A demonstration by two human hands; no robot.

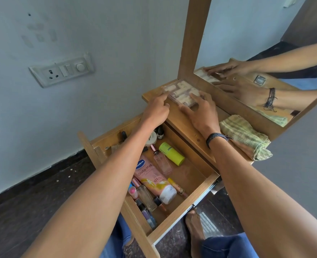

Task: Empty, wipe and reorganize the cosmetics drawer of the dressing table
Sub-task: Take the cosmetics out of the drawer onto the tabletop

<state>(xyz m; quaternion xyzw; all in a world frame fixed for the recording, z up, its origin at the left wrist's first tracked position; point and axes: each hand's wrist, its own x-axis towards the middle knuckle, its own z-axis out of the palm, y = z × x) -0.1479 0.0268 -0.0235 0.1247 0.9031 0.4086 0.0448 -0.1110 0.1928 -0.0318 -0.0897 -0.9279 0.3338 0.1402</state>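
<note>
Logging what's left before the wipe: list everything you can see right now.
clear box: one, clear with cream contents, on table top by the mirror
cloth: one, green striped, folded at table top's right
drawer: one, wooden, pulled open
lotion tube: one, pink with white cap, lying in drawer
yellow-green bottle: one, lying toward drawer's back
perfume bottle: one, clear with pink cap, between those two
jar: one, white, drawer's back
small bottles: several, mixed colours, drawer's front-left; count unclear
mirror: one, wood-framed, behind table top
switch plate: one, white, on the wall
left hand: pinches clear box's left end
right hand: fingers spread on clear box
</note>
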